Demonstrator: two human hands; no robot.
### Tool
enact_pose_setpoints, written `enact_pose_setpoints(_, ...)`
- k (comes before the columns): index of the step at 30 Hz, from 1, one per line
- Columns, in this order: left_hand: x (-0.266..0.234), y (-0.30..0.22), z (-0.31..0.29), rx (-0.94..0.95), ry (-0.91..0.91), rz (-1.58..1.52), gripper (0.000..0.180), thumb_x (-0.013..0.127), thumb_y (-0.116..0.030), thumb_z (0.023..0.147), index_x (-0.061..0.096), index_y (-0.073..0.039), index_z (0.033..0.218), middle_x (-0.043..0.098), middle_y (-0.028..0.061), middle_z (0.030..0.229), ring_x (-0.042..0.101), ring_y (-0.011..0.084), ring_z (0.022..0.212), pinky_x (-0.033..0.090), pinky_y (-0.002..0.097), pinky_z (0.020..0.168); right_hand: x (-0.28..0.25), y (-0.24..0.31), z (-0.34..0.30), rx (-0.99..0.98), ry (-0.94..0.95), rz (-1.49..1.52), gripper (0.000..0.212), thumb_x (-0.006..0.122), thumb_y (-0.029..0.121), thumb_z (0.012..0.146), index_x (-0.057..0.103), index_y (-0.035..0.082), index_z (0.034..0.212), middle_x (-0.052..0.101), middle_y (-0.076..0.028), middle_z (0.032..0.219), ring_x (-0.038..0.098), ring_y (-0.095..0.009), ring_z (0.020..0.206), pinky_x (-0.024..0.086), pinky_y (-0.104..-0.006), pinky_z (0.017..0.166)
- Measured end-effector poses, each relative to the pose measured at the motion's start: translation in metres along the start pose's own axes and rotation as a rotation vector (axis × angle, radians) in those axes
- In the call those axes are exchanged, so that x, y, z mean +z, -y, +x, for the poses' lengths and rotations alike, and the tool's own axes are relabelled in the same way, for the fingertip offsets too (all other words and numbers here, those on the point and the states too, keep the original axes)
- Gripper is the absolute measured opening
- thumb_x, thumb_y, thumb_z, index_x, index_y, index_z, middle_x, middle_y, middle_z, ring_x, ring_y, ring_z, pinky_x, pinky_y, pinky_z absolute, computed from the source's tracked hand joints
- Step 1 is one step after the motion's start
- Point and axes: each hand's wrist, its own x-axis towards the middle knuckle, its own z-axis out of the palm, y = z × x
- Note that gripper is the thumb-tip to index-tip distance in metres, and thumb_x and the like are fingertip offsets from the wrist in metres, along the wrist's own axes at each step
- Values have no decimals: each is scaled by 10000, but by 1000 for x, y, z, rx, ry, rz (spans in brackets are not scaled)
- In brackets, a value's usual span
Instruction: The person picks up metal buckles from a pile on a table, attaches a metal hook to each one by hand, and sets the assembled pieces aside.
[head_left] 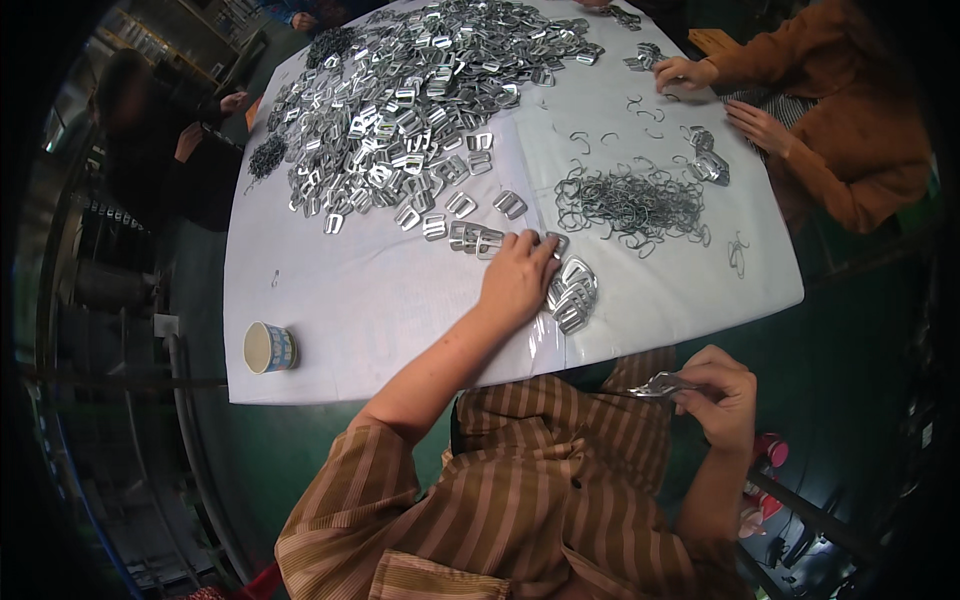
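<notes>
Silver slide buckles (430, 100) heaped at upper centre of the frame on white desk (400, 320); overlapping fan of buckles (573, 295) at centre. Left hand (520, 275) just beside the fan, fingers bent; gripping or merely touching, cannot tell. Right hand (722, 392), lower right, pinches flat metal pieces (660, 385). Judged best: lift buckles by their rims; pinch firmly enough that pieces stay aligned.

White table (390, 315), green floor (270, 460), dim light around
</notes>
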Motion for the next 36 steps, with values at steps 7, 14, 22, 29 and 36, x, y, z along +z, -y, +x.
enact_pose_setpoints(7, -8, 24, 22, -100, -231, -26, 286, 622, -194, 809, 609, -48, 1054, 547, 177, 932, 543, 327, 866, 470, 399, 731, 3, -13, -5, -8, 39, -128, 192, 728, -15, 677, 670, -38, 858, 584, -68, 739, 550, -107, 625, 414, -213, 542)
enact_pose_setpoints(14, -22, 44, 66, -342, 173, 291, 351, 687, -348, 759, 619, -38, 909, 609, 148, 866, 622, 333, 723, 490, 405, 614, 7, -20, -4, 7, 31, -77, 178, 717, -28, 685, 666, -33, 855, 594, -72, 746, 553, -124, 651, 415, -225, 565)
enact_pose_setpoints(22, -28, 71, 35, 6, 124, -10, 512, 680, -545, 696, 655, -46, 807, 638, 111, 658, 625, 309, 619, 494, 386, 584, 8, -29, -4, -30, 41, -80, 139, 678, -59, 708, 659, -52, 845, 574, -82, 771, 554, -110, 606, 427, -209, 523)
enact_pose_setpoints(29, -54, 64, 37, -448, 200, 45, 491, 741, -469, 649, 673, -45, 887, 665, 146, 801, 644, 294, 723, 498, 390, 628, 14, -30, -5, 37, 19, -63, 160, 693, -55, 686, 664, -37, 843, 591, -69, 744, 555, -120, 652, 426, -223, 571)
enact_pose_setpoints(36, -56, 51, -12, -305, 310, -2, 375, 726, -225, 661, 615, -52, 975, 645, 148, 873, 627, 332, 766, 500, 391, 666, 17, -35, -6, 64, 44, -82, 158, 686, -45, 696, 672, -20, 851, 588, -57, 737, 536, -101, 637, 388, -212, 529)
